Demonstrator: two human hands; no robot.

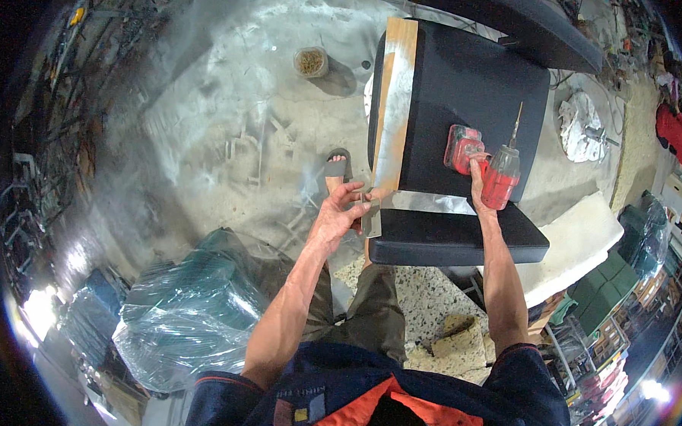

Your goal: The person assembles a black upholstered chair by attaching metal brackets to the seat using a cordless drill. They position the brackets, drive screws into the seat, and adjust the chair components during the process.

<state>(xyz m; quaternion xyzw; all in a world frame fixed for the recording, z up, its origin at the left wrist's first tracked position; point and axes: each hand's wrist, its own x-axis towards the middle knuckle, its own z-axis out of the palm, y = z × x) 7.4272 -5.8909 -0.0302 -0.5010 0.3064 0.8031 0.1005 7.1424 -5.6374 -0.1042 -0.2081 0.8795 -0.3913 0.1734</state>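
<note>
My right hand (478,187) is wrapped round the handle of a red and grey cordless drill (501,180), whose long bit points away from me. The drill is over a black padded seat (476,82). Along the seat's left side runs a wooden board (395,101) with a pale, silvery smear. A black padded panel (458,241) lies along the near end, beside a shiny strip (440,203). At the near left corner, my left hand (338,217) has its fingers closed on a small flat metal bracket (371,217), held against or close to the corner; contact is unclear.
Another long black padded piece (524,27) stands at the far side. A tub of small fasteners (311,62) sits on the floor. Plastic-wrapped green furniture (192,313) is at my left, white foam (572,246) at my right, and speckled foam (436,301) near my legs.
</note>
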